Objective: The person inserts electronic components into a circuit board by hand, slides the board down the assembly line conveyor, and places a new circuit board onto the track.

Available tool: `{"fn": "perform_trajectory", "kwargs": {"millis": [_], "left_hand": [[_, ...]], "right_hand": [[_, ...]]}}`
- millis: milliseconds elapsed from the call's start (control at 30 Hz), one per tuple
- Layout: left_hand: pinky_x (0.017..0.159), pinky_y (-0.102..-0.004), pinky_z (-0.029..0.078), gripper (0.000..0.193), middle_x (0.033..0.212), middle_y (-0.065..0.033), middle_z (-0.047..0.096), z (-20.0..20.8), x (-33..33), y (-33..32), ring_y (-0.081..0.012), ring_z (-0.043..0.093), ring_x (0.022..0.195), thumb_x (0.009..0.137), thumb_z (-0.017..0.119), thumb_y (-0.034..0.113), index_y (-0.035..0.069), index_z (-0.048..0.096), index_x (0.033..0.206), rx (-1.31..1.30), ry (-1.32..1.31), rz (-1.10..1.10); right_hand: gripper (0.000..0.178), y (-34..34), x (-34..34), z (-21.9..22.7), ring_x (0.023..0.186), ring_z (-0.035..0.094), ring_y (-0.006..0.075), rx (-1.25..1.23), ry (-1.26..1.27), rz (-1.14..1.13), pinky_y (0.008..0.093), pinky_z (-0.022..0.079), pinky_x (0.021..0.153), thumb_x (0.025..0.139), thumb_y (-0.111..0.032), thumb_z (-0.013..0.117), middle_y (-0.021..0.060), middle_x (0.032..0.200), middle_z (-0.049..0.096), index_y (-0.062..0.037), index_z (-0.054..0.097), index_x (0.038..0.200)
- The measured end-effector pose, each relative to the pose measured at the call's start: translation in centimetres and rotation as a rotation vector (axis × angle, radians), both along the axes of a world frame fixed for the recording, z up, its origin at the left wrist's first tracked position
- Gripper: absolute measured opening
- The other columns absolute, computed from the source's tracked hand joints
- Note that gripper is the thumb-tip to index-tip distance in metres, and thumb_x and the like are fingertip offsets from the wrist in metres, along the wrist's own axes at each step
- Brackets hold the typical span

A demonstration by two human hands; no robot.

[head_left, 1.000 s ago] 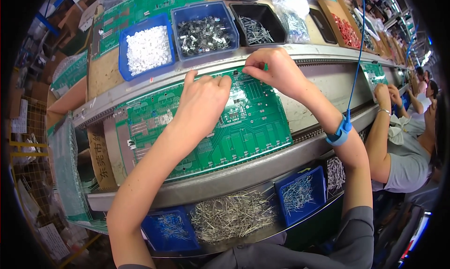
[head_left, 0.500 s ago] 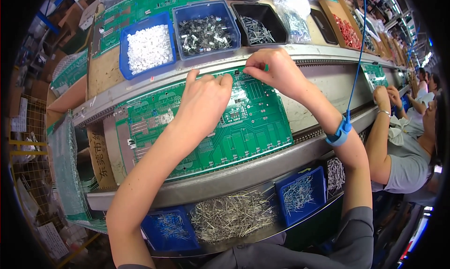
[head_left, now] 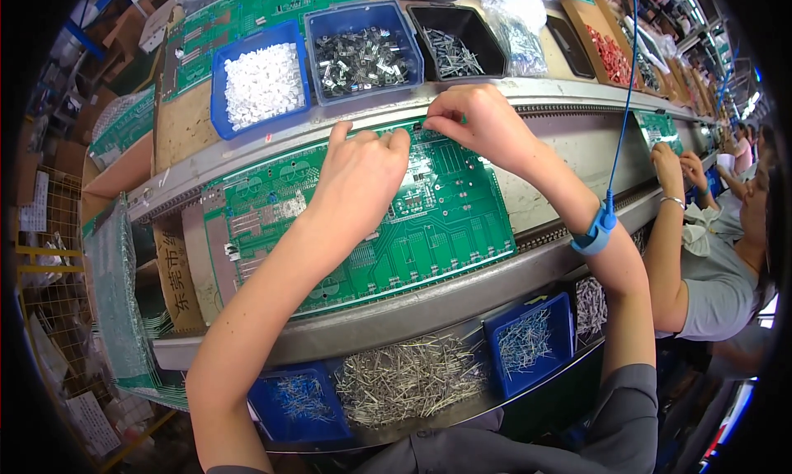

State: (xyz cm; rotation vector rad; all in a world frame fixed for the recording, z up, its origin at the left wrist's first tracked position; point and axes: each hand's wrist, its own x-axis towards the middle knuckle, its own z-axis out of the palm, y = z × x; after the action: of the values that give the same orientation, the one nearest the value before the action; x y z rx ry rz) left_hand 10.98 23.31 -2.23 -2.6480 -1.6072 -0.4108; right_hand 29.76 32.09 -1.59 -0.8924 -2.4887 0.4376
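Observation:
A large green circuit board [head_left: 437, 251] lies between the metal rails below both my hands. My left hand [head_left: 363, 173] is over the board's upper middle with its fingers curled down; whatever the fingertips hold is hidden behind the knuckles. At the board's far edge, my right hand [head_left: 478, 127] pinches thumb and forefinger together. Right by those fingertips is a small black component [head_left: 417, 127] on the board. Whether the pinch holds anything is too small to tell. A blue strap with a cord [head_left: 596, 233] circles my right wrist.
Beyond the far rail stand a blue bin of white connectors [head_left: 262, 82], a blue bin of black parts [head_left: 363, 57] and a black bin of metal-legged parts [head_left: 454, 51]. Nearer me lie loose leaded components [head_left: 408, 381] between two blue bins. A co-worker's arm [head_left: 668, 226] is at right.
My right fingertips have shifted slightly left, closer to the small black component. My left hand stays almost still. The co-worker's hands at right have moved a little.

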Motion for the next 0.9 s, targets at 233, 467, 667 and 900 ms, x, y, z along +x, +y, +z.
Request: {"fn": "perform_trajectory", "kwargs": {"millis": [233, 467, 667, 900], "left_hand": [[0.091, -0.0462, 0.042, 0.032, 0.072, -0.0150, 0.062, 0.0, 0.1, 0.0, -0.0296, 0.064, 0.079, 0.071, 0.053, -0.007, -0.004, 0.056, 0.103, 0.018, 0.007, -0.005], [0.091, -0.0460, 0.041, 0.032, 0.072, -0.0153, 0.062, -0.2, -0.1, 0.0, -0.0301, 0.064, 0.079, 0.070, 0.053, -0.006, -0.003, 0.056, 0.102, 0.011, -0.004, 0.005], [0.092, -0.0472, 0.040, 0.032, 0.072, -0.0164, 0.062, 0.2, 0.1, 0.2, -0.0324, 0.063, 0.080, 0.072, 0.052, -0.007, -0.002, 0.057, 0.102, -0.052, 0.009, 0.018], [0.091, -0.0491, 0.040, 0.038, 0.084, -0.0190, 0.065, 1.6, -1.5, -0.6, -0.0362, 0.063, 0.086, 0.073, 0.050, -0.007, 0.002, 0.057, 0.110, -0.184, -0.075, 0.068]], "right_hand": [[0.014, -0.1, -0.2, -0.2, 0.059, 0.059, 0.0229, 0.013, 0.004, -0.026, 0.0331, 0.047, 0.057, 0.077, -0.013, 0.071, 0.0098, 0.066, 0.061, -0.0008, 0.065, 0.075], [0.010, -0.7, 0.6, -1.2, 0.062, 0.060, 0.0215, 0.060, 0.042, -0.013, 0.0316, 0.047, 0.057, 0.077, -0.009, 0.071, 0.0097, 0.072, 0.063, -0.0016, 0.066, 0.081], [0.010, -4.6, 3.5, 2.5, 0.064, 0.059, 0.0220, -0.009, 0.054, -0.102, 0.0317, 0.046, 0.056, 0.079, -0.009, 0.070, 0.0104, 0.074, 0.063, -0.0012, 0.066, 0.084], [0.011, -13.0, 4.7, 5.6, 0.069, 0.057, 0.0269, 0.061, -0.120, -0.007, 0.0366, 0.044, 0.063, 0.078, -0.010, 0.070, 0.0088, 0.074, 0.060, -0.0036, 0.065, 0.086]]}}
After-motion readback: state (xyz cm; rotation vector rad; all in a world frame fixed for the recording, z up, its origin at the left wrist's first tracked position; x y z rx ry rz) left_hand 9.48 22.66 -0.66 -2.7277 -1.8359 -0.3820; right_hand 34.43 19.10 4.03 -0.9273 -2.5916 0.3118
